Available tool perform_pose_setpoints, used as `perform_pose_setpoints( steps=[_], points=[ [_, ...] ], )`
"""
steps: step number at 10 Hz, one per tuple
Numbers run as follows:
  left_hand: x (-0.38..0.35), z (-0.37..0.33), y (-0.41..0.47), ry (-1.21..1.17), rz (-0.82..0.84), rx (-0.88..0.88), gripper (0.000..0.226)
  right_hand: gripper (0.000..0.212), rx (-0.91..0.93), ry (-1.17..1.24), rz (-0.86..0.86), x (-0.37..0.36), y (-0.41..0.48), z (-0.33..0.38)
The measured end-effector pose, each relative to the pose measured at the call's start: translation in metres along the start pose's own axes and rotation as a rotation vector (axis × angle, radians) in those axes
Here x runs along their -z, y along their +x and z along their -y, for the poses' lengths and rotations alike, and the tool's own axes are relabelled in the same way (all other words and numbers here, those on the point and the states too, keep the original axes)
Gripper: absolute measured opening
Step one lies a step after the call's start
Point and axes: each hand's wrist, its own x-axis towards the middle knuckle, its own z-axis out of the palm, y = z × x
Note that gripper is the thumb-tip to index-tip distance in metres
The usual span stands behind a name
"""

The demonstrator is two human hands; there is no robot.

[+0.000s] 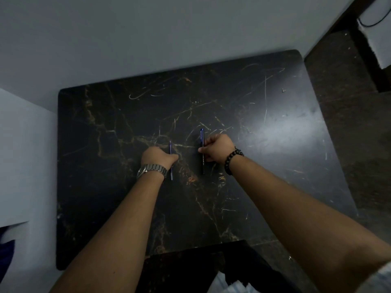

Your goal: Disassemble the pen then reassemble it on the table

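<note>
The pen is in two parts on the dark marble table (105, 123). A thin blue refill (171, 172) lies lengthwise near the middle, and my left hand (157, 156), with a metal watch on the wrist, is closed over its middle. To the right, the dark barrel with a blue cap end (202, 138) lies parallel to the refill. My right hand (216, 148), with a bead bracelet on the wrist, pinches the barrel at its middle. Both parts appear to rest on the table.
A grey wall runs behind the table and a white panel (25, 155) stands at its left. Dark wooden furniture (342, 85) sits at the right. A dark chair or lap edge (190, 267) is at the table's near side.
</note>
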Motion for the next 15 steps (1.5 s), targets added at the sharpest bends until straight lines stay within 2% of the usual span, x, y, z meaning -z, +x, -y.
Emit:
perform_pose_setpoints(
  steps=[1, 3, 5, 6, 10, 12, 13, 14, 15],
  points=[
    [-0.005, -0.017, 0.006, -0.052, 0.004, -0.043, 0.033, 0.024, 0.008, -0.024, -0.028, 0.004, 0.004, -0.001],
    [-0.007, -0.061, 0.028, -0.134, 0.019, -0.066, 0.031, 0.018, 0.084, -0.186, -0.19, 0.015, 0.021, 0.01],
    [-0.014, -0.084, 0.038, -0.184, 0.031, -0.02, 0.037, 0.02, 0.149, -0.298, -0.292, 0.026, 0.038, 0.028],
    [-0.02, -0.087, 0.04, -0.182, 0.024, -0.004, 0.033, 0.012, 0.144, -0.388, -0.304, 0.026, 0.045, 0.032],
    [-0.023, -0.087, 0.038, -0.267, 0.008, 0.025, 0.024, 0.026, 0.174, -0.401, -0.335, 0.02, 0.048, 0.028],
    [-0.023, -0.087, 0.034, -0.27, -0.008, 0.019, 0.034, 0.033, 0.187, -0.375, -0.346, 0.019, 0.043, 0.028],
    [-0.021, -0.085, 0.025, -0.08, -0.066, -0.081, 0.042, 0.036, 0.198, -0.388, -0.358, 0.02, 0.036, 0.028],
    [-0.013, -0.088, 0.012, 0.05, -0.165, -0.262, 0.034, 0.038, 0.252, -0.462, -0.403, 0.025, 0.024, 0.033],
    [0.0, -0.088, -0.006, 0.187, -0.271, -0.41, 0.054, 0.055, 0.419, -0.626, -0.48, 0.03, 0.007, 0.039]
  ],
)
